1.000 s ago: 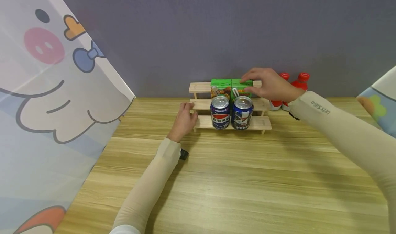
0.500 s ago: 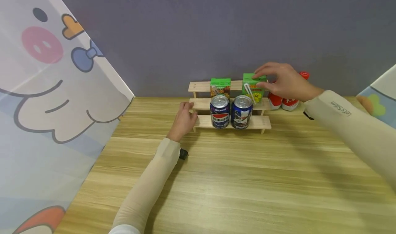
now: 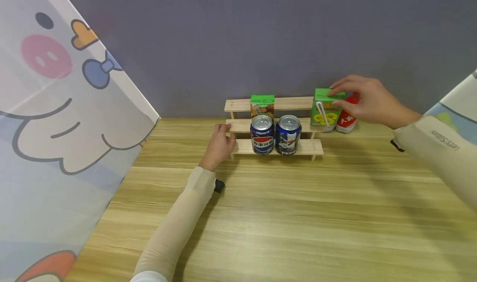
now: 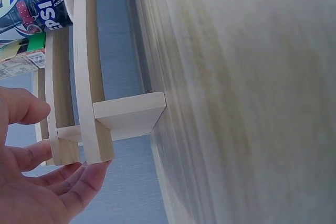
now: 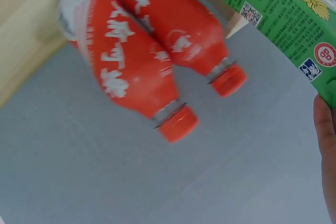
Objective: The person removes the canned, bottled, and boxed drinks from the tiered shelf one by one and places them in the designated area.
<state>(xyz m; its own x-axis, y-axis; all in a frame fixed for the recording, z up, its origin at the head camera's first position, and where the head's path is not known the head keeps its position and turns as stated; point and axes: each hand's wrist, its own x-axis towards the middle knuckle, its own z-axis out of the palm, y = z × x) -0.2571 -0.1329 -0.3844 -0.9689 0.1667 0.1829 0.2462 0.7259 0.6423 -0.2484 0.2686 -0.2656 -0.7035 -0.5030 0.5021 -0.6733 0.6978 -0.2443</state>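
My right hand (image 3: 370,100) pinches a green drink carton (image 3: 328,108) at its top, beside the right end of a wooden step rack (image 3: 257,104). Yellow flowers and a white straw show on its front. In the right wrist view, part of the carton (image 5: 289,30) appears at the upper right with fingertips (image 5: 324,119) at its edge. My left hand (image 3: 218,147) rests at the rack's left end; its fingertips (image 4: 100,169) touch the board ends in the left wrist view. Two Pepsi cans (image 3: 262,137) stand on the bottom step. Another green carton (image 3: 262,104) stands behind them.
Two red-labelled bottles (image 5: 126,51) stand by the rack's right side, partly hidden by the carton in the head view. A grey partition (image 3: 238,37) rises behind the wood-grain table (image 3: 261,215). A cartoon-print panel (image 3: 74,120) borders the left.
The right hand has moved the green carton right from beside the other carton to past the rack's right end, in front of the bottles. The left hand stays at the rack.
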